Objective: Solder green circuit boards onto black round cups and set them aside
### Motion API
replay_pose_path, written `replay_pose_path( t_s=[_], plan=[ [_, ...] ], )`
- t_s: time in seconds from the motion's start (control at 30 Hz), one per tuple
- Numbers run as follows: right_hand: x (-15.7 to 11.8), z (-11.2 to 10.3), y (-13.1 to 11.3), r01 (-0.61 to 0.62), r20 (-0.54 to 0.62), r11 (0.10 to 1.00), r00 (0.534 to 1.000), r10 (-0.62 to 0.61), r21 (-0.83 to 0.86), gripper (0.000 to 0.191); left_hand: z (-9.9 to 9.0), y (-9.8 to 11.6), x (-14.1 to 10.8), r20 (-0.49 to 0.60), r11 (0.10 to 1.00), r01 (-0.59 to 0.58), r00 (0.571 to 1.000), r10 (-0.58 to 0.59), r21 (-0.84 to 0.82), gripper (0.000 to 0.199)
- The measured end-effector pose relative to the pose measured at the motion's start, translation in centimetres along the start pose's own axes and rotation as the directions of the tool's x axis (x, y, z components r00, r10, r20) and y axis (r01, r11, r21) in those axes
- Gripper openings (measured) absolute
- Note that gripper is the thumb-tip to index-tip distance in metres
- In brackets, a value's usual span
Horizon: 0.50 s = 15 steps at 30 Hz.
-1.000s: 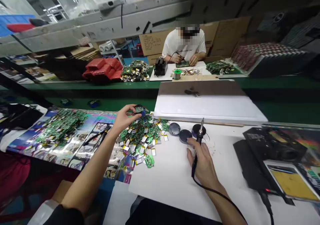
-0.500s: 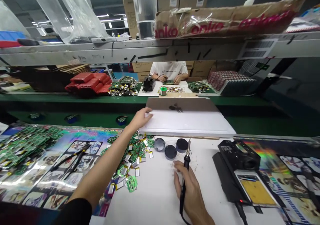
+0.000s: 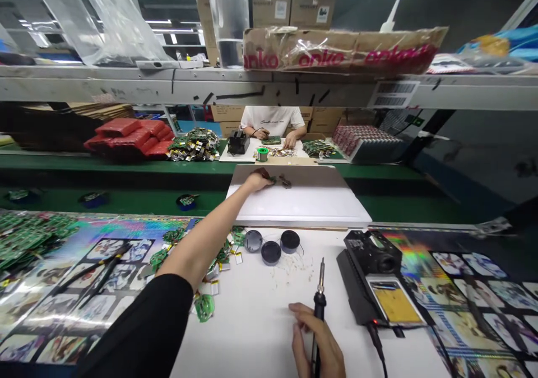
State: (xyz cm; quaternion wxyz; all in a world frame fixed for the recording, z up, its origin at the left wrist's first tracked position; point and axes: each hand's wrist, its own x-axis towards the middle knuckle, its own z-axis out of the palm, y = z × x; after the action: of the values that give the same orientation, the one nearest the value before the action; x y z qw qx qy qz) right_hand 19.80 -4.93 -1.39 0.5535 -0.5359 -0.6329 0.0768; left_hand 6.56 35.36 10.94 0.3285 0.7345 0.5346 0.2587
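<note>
My right hand (image 3: 319, 339) is closed around a soldering iron (image 3: 319, 305), its metal tip pointing up and away over the white work surface (image 3: 256, 333). Stretched far forward, my left hand (image 3: 259, 180) is over the white foam board (image 3: 294, 204). Its fingers are bent together in shadow around something small and dark greenish that I cannot make out. Right beside them on the board lies a small dark piece (image 3: 285, 181). Three round black cases (image 3: 271, 253) stand in front of the board. Left of them, partly behind my left forearm, are green circuit boards (image 3: 204, 307) with small silver batteries.
A black soldering station (image 3: 370, 277) with a yellow sponge (image 3: 394, 300) is at the right. Pliers (image 3: 101, 271) and a heap of circuit boards (image 3: 33, 235) lie left. A low shelf beam (image 3: 218, 89) crosses above; a co-worker (image 3: 273, 121) sits opposite.
My left hand has reached from the foam board's left edge to the small pieces on it, fingers closing. My right hand has drawn back toward me with the soldering iron. The view has shifted right.
</note>
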Motion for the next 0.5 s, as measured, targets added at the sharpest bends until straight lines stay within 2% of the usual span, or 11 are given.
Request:
replay_pose_path(
  t_s=[0.1, 0.17, 0.23, 0.3, 0.37, 0.43, 0.5],
  plan=[
    [1.6, -0.9, 0.1, 0.072, 0.016, 0.997, 0.997, -0.071, -0.041, 0.029, -2.0, -0.4, -3.4, 0.017, 0.977, 0.009, 1.000, -0.006, -0.211, 0.041],
    [3.0, -0.9, -0.2, 0.087, -0.050, 0.995, 0.995, -0.089, -0.048, 0.027, -2.8, -0.4, -7.1, 0.040, 0.942, -0.015, 0.999, 0.031, -0.335, 0.048],
    [4.7, -0.4, -0.7, 0.099, -0.119, 0.994, 0.987, -0.103, -0.039, 0.031, -2.7, -0.3, -11.6, 0.100, 0.904, -0.023, 0.992, 0.072, -0.427, 0.056],
    [6.4, 0.6, -1.3, 0.109, -0.161, 0.993, 0.980, -0.115, -0.046, 0.043, -1.6, 0.0, -16.4, 0.218, 0.866, 0.025, 0.971, 0.097, -0.499, 0.062],
    [7.6, 1.6, -1.8, 0.123, -0.148, 0.991, 0.981, -0.129, -0.046, 0.053, 0.4, 0.3, -21.0, 0.356, 0.755, 0.142, 0.926, 0.127, -0.640, 0.058],
    [8.0, 2.5, -2.0, 0.143, -0.114, 0.990, 0.983, -0.141, 0.016, 0.055, 2.9, 0.5, -24.7, 0.367, 0.670, 0.203, 0.923, 0.112, -0.714, 0.058],
    [7.8, 2.8, -2.1, 0.139, -0.090, 0.987, 0.987, -0.131, 0.086, 0.053, 5.2, 0.5, -27.2, 0.325, 0.587, 0.234, 0.944, 0.052, -0.775, 0.059]
  ],
)
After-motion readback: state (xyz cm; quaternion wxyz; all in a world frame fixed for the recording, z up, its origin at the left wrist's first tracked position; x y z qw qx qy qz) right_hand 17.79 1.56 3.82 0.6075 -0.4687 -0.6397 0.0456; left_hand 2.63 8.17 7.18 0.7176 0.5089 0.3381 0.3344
